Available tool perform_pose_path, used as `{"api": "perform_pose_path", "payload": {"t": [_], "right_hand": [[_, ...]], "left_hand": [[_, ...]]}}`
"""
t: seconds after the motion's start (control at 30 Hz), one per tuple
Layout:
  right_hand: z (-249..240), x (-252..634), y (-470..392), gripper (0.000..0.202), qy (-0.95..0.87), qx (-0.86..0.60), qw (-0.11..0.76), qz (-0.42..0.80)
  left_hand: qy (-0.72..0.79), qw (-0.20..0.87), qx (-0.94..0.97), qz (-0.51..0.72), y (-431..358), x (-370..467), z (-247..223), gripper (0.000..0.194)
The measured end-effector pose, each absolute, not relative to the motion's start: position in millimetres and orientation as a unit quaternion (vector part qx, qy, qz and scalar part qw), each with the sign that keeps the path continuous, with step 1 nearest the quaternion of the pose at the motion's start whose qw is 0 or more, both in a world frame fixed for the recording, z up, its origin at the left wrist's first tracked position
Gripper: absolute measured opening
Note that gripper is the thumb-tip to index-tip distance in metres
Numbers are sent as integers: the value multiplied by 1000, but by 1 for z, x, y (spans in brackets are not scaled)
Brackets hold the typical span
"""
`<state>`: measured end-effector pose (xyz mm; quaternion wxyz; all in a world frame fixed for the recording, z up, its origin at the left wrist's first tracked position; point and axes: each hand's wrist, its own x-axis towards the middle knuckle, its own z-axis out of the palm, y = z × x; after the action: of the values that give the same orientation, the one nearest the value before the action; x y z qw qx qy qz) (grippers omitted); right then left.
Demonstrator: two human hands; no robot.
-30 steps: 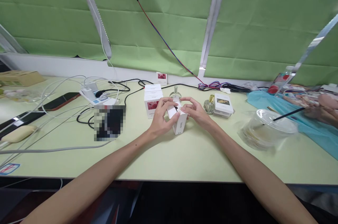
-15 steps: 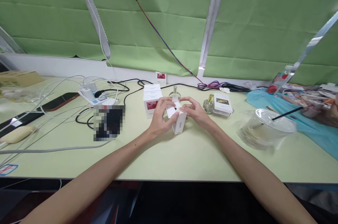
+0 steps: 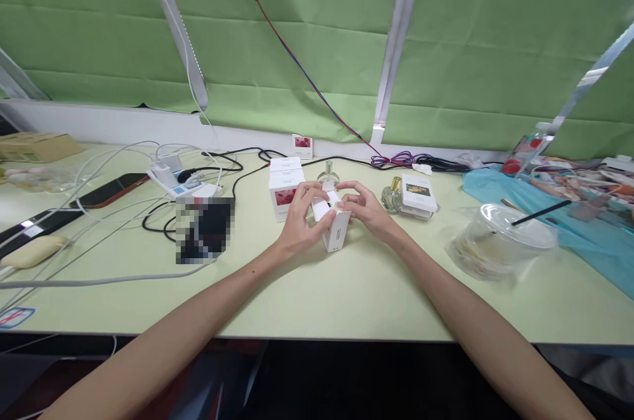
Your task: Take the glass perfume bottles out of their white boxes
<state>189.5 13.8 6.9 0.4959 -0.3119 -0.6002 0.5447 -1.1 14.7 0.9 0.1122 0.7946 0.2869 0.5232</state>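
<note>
A small white box (image 3: 337, 232) stands upright on the table, its top flaps raised. My left hand (image 3: 303, 218) grips it from the left, thumb on the near side and fingers at the top edge. On the right, my right hand (image 3: 365, 209) pinches the box's top right edge. Just behind my fingers stands a clear glass bottle (image 3: 328, 172). White boxes with a red picture (image 3: 287, 192) form a row left of my left hand. Right of my right hand are a glass bottle with a gold cap (image 3: 391, 197) and a white box with a dark picture (image 3: 417, 195).
A lidded plastic cup (image 3: 500, 242) with a black straw stands at the right, before a blue plastic sheet (image 3: 569, 218). A power strip (image 3: 183, 185), cables and phones (image 3: 111, 189) cover the left side. Another white box (image 3: 302, 146) leans against the wall.
A person's hand at the far right edge has gone out of view. My hands and the box have hardly moved.
</note>
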Motion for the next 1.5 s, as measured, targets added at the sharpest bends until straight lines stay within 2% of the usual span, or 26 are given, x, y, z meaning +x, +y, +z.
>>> {"api": "perform_pose_path", "payload": {"t": [0.47, 0.8, 1.27, 1.5], "right_hand": [[12, 184, 7, 51, -604, -330, 496, 530], [11, 182, 7, 49, -603, -331, 498, 528], [9, 181, 7, 47, -604, -329, 499, 527], [8, 181, 8, 51, -607, -328, 503, 521]], "left_hand": [[273, 117, 799, 522, 15, -3, 1, 40], [263, 118, 800, 527, 15, -3, 1, 42], [274, 94, 783, 551, 16, 1, 0, 26], [263, 104, 783, 554, 18, 0, 1, 24]]}}
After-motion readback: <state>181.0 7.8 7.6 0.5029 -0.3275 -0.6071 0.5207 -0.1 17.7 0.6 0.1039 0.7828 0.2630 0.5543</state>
